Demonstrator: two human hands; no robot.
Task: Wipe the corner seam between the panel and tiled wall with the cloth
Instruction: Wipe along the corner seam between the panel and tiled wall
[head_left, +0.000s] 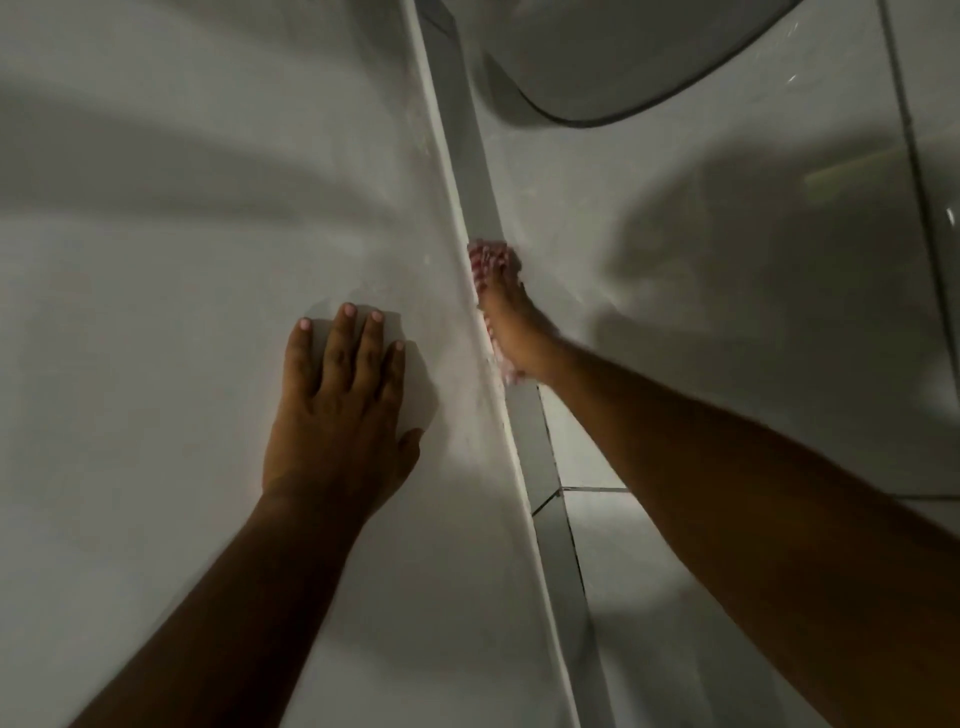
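Note:
A smooth white panel (182, 312) fills the left half of the view. It meets the white tiled wall (701, 260) along a corner seam (470, 171) running from top centre down to the lower right. My right hand (517, 327) is pressed into the seam, shut on a pink-and-white patterned cloth (488, 260) that sticks out above my fingers and shows a little below the wrist. My left hand (343, 410) lies flat on the panel, fingers spread, a short way left of the seam and holding nothing.
A dark-rimmed curved white fixture (623, 57) hangs at the top right, close above the seam. Grout lines (592, 489) cross the tiled wall below my right forearm, and a vertical joint (904, 156) runs along the far right. Shadows of both arms fall across the surfaces.

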